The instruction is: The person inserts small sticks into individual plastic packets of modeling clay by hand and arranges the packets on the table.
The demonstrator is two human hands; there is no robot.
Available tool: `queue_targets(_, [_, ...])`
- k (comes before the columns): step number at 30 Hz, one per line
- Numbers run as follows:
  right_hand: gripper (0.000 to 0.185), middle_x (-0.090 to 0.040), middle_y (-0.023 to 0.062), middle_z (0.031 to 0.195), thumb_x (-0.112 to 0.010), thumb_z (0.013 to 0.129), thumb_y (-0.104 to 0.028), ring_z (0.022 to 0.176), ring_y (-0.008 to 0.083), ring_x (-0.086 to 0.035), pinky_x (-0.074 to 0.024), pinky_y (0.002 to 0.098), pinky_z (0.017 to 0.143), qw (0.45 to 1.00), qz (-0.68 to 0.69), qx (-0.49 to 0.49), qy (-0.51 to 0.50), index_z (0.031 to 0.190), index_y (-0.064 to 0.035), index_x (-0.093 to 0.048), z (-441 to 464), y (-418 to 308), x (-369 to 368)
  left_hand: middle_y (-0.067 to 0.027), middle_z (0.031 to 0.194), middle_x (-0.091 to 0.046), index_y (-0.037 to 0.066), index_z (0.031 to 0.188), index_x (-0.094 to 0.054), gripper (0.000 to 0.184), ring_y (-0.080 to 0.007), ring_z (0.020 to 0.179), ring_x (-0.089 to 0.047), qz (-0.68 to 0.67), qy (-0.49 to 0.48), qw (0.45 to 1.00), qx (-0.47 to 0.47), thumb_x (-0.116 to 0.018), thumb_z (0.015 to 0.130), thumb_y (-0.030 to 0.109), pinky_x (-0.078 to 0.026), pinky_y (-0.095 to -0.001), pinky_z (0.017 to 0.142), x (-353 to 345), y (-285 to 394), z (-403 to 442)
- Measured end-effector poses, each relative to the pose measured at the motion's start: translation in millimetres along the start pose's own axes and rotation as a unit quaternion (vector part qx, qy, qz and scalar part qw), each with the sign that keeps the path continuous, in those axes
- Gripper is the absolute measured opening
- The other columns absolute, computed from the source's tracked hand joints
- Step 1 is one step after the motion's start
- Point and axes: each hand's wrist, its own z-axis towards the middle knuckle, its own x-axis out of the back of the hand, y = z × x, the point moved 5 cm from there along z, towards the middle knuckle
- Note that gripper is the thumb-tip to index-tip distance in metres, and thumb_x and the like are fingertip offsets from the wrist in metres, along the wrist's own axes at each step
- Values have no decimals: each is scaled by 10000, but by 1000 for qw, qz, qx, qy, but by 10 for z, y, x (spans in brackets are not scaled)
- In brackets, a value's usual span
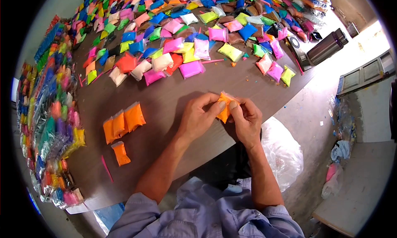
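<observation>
In front of the heap of coloured packets (173, 45), the left hand (196, 119) and right hand (247, 121) both pinch one orange packet (223, 108) between thumbs and fingers. It looks light, soft and perhaps slippery (shiny film) — the flat end seams should grip best. Four loose orange packets (134, 116) lie before the heap's left part — three overlapping, one just beside — with one pink stick (107, 169) nearer still; the heap defies counting.
</observation>
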Motion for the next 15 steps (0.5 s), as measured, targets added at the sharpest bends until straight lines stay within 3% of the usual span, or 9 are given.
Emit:
queue_targets(7, [199,-771,48,1066,-623,1088,-75,749,29,-588,-474,192,666,999,41,27,19,1185,54,-740,-11,11,22,-47,1039,-747,-49,1211,-715,254,-74,944,-671,-61,-7,998,0,-710,1061,155,-548,-247,841,-96,19,7])
queue_targets(13, [181,-680,-21,859,-658,1078,-101,718,24,-559,-438,198,630,999,23,24,11,1140,48,-739,-11,25,24,-81,1020,-781,-53,1177,-724,218,-94,937,-707,-40,-31,999,6,-703,1036,113,-580,-277,833,-31,-55,10])
queue_targets(15, [175,-617,-48,790,-677,1072,-124,694,22,-539,-407,205,602,998,-49,19,25,1105,37,-738,13,79,36,-60,1037,-766,-54,1193,-724,225,-83,948,-691,-32,-26,999,3,-708,1042,112,-569,-263,840,-23,-112,22])
